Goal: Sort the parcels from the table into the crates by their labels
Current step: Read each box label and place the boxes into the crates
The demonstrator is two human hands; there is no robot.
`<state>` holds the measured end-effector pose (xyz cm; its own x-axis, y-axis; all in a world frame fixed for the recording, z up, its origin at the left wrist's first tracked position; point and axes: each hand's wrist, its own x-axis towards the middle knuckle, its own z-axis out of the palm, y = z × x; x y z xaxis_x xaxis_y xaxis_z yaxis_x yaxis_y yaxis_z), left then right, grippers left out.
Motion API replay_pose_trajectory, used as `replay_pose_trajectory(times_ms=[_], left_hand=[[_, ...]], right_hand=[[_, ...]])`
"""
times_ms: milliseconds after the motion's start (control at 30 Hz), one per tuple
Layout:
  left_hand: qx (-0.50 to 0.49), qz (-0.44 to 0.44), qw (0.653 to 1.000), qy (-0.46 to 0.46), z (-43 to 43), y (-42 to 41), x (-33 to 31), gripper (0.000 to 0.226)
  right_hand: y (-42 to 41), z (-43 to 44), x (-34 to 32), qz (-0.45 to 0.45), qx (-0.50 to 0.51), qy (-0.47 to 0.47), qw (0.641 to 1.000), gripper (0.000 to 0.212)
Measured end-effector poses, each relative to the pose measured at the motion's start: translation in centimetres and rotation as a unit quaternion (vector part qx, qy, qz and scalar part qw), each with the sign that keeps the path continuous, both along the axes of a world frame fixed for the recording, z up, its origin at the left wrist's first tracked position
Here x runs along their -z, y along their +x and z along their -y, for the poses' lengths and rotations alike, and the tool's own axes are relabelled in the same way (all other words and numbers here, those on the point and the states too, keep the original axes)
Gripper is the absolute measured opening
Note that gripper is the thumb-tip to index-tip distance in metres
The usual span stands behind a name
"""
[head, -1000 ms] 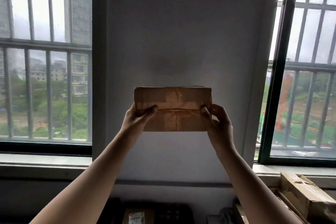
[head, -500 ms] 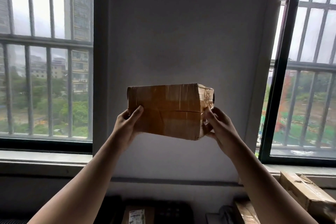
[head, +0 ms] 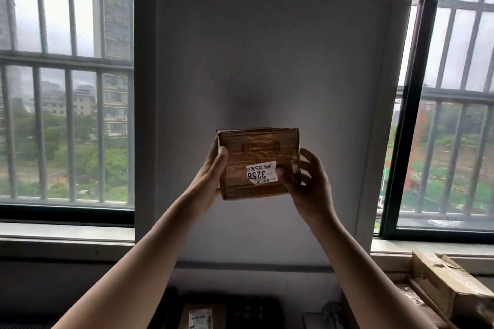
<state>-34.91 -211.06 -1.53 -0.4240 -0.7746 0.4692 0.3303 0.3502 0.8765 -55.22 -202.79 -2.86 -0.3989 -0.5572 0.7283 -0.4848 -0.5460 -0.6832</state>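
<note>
Parcel (head: 257, 151) turned, label (head: 261, 174) now faces me, looks like 3258. Left hand (head: 211, 171) grips at 9 o'clock, right hand (head: 307, 181) at 3; I can choose a crate.

left barred window (head: 66, 88) | grey wall (head: 267, 48) between | right barred window (head: 454, 115) | sill (head: 66, 232) below left window

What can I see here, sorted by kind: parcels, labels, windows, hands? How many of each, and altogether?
Cardboard parcels: 3 (held parcel, bottom parcel, lower-right parcel; others may be hidden)
White labels: 2 (held label, bottom label)
Barred windows: 2 (left window, right window)
Hands: 2 (left hand, right hand)
Total: 9
</note>
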Motion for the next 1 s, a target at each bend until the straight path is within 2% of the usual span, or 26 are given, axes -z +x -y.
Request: replay_pose_trajectory(times_ms=[67, 133, 333, 467, 533, 600, 667, 700, 767, 800, 867, 933, 1000], left_hand=[[-0.037, 0.005, 0.997, -0.06, -0.2, -0.3, 0.0, 0.068], [-0.052, -0.007, 0.995, -0.081, -0.1, -0.4, 0.0, 0.058], [-0.068, -0.04, 0.993, -0.085, 0.1, 0.9, 0.5, 0.059], [-0.039, -0.07, 0.996, -0.043, 0.6, 2.3, 0.9, 0.048], [-0.019, -0.104, 0.994, 0.001, 0.8, 3.3, 1.1, 0.046], [0.014, -0.125, 0.991, 0.041, 1.1, 4.4, 1.6, 0.055], [0.05, -0.139, 0.987, 0.063, 1.4, 5.2, 2.2, 0.072], [0.063, -0.149, 0.984, 0.073, 1.6, 5.5, 2.5, 0.073], [0.085, -0.168, 0.978, 0.086, 1.9, 6.1, 3.1, 0.068], [0.096, -0.171, 0.976, 0.09, 2.0, 6.2, 3.4, 0.069], [0.114, -0.174, 0.974, 0.091, 2.1, 6.5, 3.6, 0.069], [0.129, -0.168, 0.973, 0.089, 2.3, 6.6, 3.9, 0.059], [0.13, -0.166, 0.973, 0.098, 2.3, 6.7, 3.9, 0.06]], right_hand=[[0.6, 0.0, 0.1, -0.011, 0.002, -0.008, 1.0, 0.046], [1.3, 0.0, 0.2, -0.007, -0.005, -0.011, 1.0, 0.044], [2.2, 0.2, 0.7, 0.0, -0.036, -0.001, 0.999, 0.045], [2.5, 0.6, 0.6, 0.002, -0.075, 0.009, 0.997, 0.026], [2.2, 0.8, 0.2, -0.022, -0.073, 0.008, 0.997, 0.024], [2.2, 0.8, -0.3, -0.047, -0.076, 0.015, 0.996, 0.03], [2.5, 1.0, -0.4, -0.047, -0.074, 0.032, 0.996, 0.024], [2.6, 1.0, -0.4, -0.051, -0.053, 0.043, 0.996, 0.035], [2.5, 1.2, -0.3, -0.067, -0.003, 0.08, 0.995, 0.078], [2.4, 1.2, -0.4, -0.069, 0.017, 0.089, 0.993, 0.09], [2.4, 1.1, -0.5, -0.054, -0.008, 0.098, 0.994, 0.086], [2.4, 1.1, -0.3, -0.014, -0.085, 0.095, 0.992, 0.077], [2.2, 1.3, 0.0, 0.02, -0.151, 0.095, 0.984, 0.085]])
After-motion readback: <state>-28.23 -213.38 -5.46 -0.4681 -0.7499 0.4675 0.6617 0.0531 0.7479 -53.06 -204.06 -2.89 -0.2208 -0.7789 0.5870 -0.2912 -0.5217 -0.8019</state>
